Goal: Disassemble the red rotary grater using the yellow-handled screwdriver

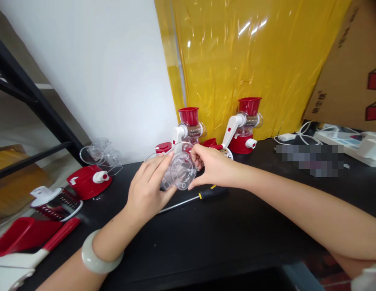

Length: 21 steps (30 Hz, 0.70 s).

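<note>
Both my hands hold a clear plastic drum housing (179,169) above the black table (224,238). My left hand (148,188) wraps its fingers around the housing's left side; a pale bangle sits on that wrist. My right hand (210,165) pinches the housing's right rim between thumb and fingers. Under my hands a screwdriver (191,198) with a black and yellow handle lies on the table. Behind stand two assembled red and white rotary graters (189,125) (245,125).
At the left lie a red base with a white knob (89,182), clear plastic parts (100,151), a blade drum (56,202) and a red hopper with handle (27,236). Yellow plastic sheet hangs behind. White cables and a power strip (342,141) sit at the right, near a cardboard box (354,68).
</note>
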Available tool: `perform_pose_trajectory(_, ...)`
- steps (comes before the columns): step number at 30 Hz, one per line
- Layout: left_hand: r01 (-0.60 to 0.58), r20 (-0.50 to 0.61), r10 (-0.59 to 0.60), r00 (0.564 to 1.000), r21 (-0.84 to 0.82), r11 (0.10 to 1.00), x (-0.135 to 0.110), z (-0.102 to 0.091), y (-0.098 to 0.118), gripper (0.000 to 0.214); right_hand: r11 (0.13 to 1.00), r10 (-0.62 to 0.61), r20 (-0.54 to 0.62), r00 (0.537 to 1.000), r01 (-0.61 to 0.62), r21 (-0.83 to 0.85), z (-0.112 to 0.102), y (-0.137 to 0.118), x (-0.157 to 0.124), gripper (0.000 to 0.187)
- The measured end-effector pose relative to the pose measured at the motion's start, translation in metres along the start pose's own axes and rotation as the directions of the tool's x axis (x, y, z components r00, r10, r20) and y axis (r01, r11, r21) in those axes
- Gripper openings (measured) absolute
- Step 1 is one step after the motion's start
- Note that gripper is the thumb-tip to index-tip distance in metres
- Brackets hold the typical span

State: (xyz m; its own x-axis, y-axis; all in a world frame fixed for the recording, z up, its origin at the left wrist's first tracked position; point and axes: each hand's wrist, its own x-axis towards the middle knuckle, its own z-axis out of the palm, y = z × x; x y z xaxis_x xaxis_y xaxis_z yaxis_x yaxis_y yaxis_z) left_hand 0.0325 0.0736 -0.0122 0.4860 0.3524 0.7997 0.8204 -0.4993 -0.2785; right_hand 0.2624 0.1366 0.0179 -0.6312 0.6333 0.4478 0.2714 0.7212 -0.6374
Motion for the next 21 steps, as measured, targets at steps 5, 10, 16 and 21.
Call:
perform_pose_trajectory(5, 0.021, 0.016, -0.02, 1.0, -0.06, 0.998, 0.0, -0.002, 0.003, 0.083, 0.965, -0.152, 0.013, 0.988, 0.151, -0.213, -0.007, 0.004, -0.001, 0.062)
perform_pose_trajectory(10, 0.073, 0.057, -0.067, 0.996, -0.103, 0.992, 0.002, -0.005, 0.005, 0.082, 0.792, -0.375, 0.027, 0.927, 0.336, -0.51, -0.013, 0.004, -0.006, 0.07)
perform_pose_trajectory(16, 0.11, 0.067, -0.099, 0.993, -0.19, 0.976, 0.003, -0.006, 0.003, 0.082, 0.692, -0.615, 0.057, 0.787, 0.573, -0.44, -0.014, 0.005, -0.005, 0.096)
perform_pose_trajectory(21, 0.155, 0.115, -0.134, 0.984, -0.197, 0.968, 0.0, -0.004, 0.002, 0.084, 0.746, -0.57, 0.104, 0.815, 0.566, -0.351, -0.011, 0.005, -0.006, 0.096)
